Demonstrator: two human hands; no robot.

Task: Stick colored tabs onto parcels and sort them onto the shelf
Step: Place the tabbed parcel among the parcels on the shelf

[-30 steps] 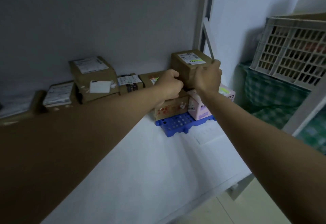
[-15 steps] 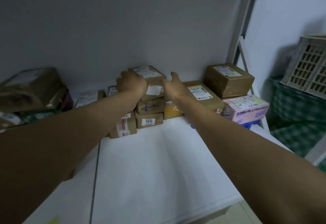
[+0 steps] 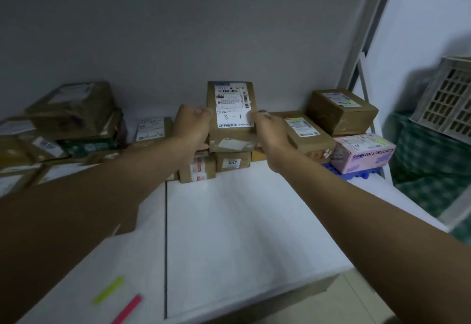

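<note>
Head view looks down along both arms to a white shelf (image 3: 242, 221) where parcels are stacked against the back wall; the landmark here is the tall brown parcel (image 3: 230, 130) marked "3-1" on its label, tilted up on top of the middle stack. The left hand (image 3: 193, 126) presses against this parcel's left edge, fingers curled round the side, so its grip is closed around the parcel; the right hand (image 3: 270, 135) holds the parcel's right edge, thumb lying on the label's corner, grasping it too. Below the parcel sit smaller boxes, one numbered box (image 3: 232, 161) directly under it; to the right of the parcel lie a flat brown box (image 3: 304, 132), a bigger carton (image 3: 341, 112) and a pink box (image 3: 364, 152) printed "Contact lenses", each showing a greenish tab on its label; to the left of the parcel more brown parcels (image 3: 71, 117) are piled, too blurred to show tabs. Well in front of the parcel, at the shelf's near edge, lie a green tab (image 3: 108, 290) and a pink tab (image 3: 127, 308), loose and unused. As a judgement, the job is partly done; several parcels look tagged and shelved, while the held parcel shows no colored tab that I can make out, and two tabs remain to apply.
</note>
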